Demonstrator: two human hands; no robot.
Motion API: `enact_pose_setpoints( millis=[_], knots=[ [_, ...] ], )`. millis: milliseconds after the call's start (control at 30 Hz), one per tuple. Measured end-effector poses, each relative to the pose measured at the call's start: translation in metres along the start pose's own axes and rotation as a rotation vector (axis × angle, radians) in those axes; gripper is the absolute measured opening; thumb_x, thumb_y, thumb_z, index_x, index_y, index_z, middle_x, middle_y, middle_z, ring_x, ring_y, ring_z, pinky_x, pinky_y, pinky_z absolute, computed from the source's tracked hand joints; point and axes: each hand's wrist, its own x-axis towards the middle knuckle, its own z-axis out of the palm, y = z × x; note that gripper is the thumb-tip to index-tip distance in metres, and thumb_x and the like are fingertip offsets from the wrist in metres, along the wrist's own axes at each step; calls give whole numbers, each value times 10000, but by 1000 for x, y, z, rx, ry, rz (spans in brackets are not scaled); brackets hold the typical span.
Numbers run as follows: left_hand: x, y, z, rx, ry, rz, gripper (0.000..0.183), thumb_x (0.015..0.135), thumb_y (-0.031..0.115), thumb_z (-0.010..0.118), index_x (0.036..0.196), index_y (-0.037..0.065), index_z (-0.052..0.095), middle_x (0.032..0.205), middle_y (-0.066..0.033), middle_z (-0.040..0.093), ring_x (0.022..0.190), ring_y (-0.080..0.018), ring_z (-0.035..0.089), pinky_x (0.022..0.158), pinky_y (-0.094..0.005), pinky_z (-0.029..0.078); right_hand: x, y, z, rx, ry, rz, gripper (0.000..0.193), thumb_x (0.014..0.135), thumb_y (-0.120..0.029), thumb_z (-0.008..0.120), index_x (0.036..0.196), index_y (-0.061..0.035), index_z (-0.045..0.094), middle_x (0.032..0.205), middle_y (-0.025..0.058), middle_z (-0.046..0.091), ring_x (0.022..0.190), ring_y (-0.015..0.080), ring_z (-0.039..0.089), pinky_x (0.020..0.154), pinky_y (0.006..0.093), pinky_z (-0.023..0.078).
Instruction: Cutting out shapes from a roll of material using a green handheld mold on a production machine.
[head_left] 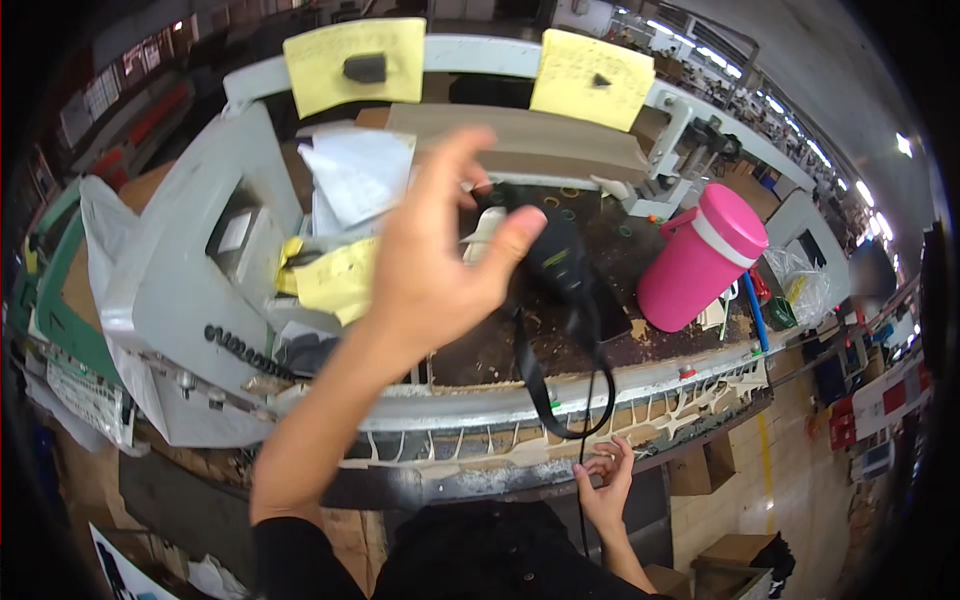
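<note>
My left hand [430, 245] is raised over the machine bed, with its thumb and fingers spread apart and nothing visible between them. Just beyond the thumb is a black device [555, 250] with a small green marking, partly covered by the hand. From it a black strap [535, 385] loops down over the machine's front edge, and a thin black cord [583, 500] runs on toward my body. My right hand [605, 485] is low at the front edge, fingers loosely curled and apart, its thumb beside the cord. Whether the thumb touches the cord, I cannot tell.
A pink jug [690, 265] stands on the dark bed [470, 355] at right, beside a blue pen [755, 312]. White papers [360, 175] and a yellow note [335, 280] lie left. Two yellow notes hang on the grey frame [480, 55]. Ragged tan strips [500, 455] line the front.
</note>
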Motion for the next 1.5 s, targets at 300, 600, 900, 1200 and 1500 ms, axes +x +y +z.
enact_pose_setpoints(
  millis=[300,600,900,1200,1500],
  knots=[
    [22,-43,151,633,-686,-643,1236,793,597,896,1607,-98,279,1438,-347,562,1313,-467,626,1053,-486,569,39,16,-2,-88,-404,-116,485,852,-184,914,1244,4,698,1009,155,767,847,259,750,780,357,596],
    [12,-75,163,481,-658,-754,1254,779,492,875,1652,-71,173,1371,-363,658,1293,-458,664,1142,-418,508,64,33,13,50,-585,-373,345,934,-264,840,1147,-11,743,936,144,759,829,321,754,753,388,597],
    [-15,-38,134,258,-361,-596,1225,696,279,927,1643,-33,218,1353,-350,663,1272,-441,675,1107,-436,521,91,13,-9,161,-409,-445,250,833,-242,924,901,-41,794,821,83,759,747,211,736,701,330,576],
    [-14,59,81,112,-376,-443,1029,714,168,909,1569,67,346,1055,-216,759,982,-372,761,919,-426,582,114,-42,6,956,-435,-105,653,926,-155,847,1472,28,540,1357,189,655,1132,227,695,956,367,577],
    [-59,147,39,111,-480,-232,941,701,143,907,1519,18,459,1274,-257,663,1155,-390,722,922,-419,602,80,-118,-14,1172,-619,92,1332,846,-596,884,1715,-2,66,1719,199,297,1555,335,400,1199,475,436]
  ],
)
